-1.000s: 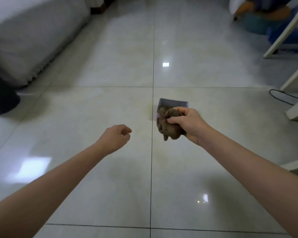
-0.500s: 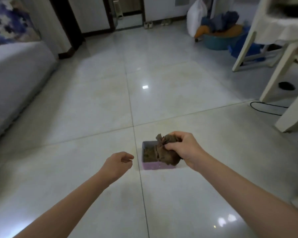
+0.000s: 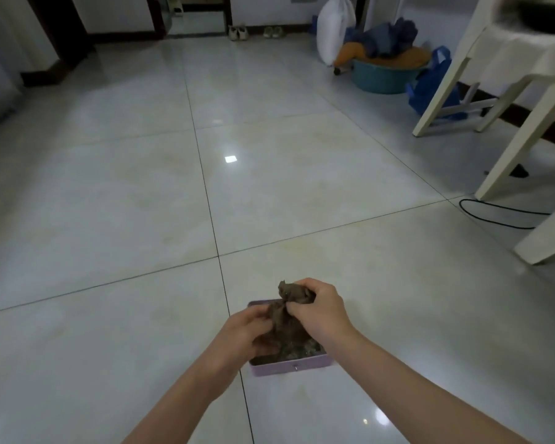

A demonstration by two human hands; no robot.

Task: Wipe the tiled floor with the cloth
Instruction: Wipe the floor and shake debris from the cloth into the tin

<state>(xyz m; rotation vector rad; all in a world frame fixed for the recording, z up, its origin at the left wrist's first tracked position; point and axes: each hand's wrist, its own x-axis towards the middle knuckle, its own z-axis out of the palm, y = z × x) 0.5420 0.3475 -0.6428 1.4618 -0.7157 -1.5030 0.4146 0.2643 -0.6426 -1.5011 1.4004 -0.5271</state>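
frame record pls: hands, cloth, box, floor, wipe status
left hand: grips cloth's lower part
right hand: pinches cloth's top
cloth: brown, bunched, held over box
box: lilac, open, on floor, dark contents
floor: glossy tiles; cloth not on it
wiping: not yet begun

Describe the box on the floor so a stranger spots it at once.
On the tiled floor, follow the grout line toward the camera. Beside it, under the left hand and right hand gripping the brown cloth, sits a shallow open box, the only lilac thing.
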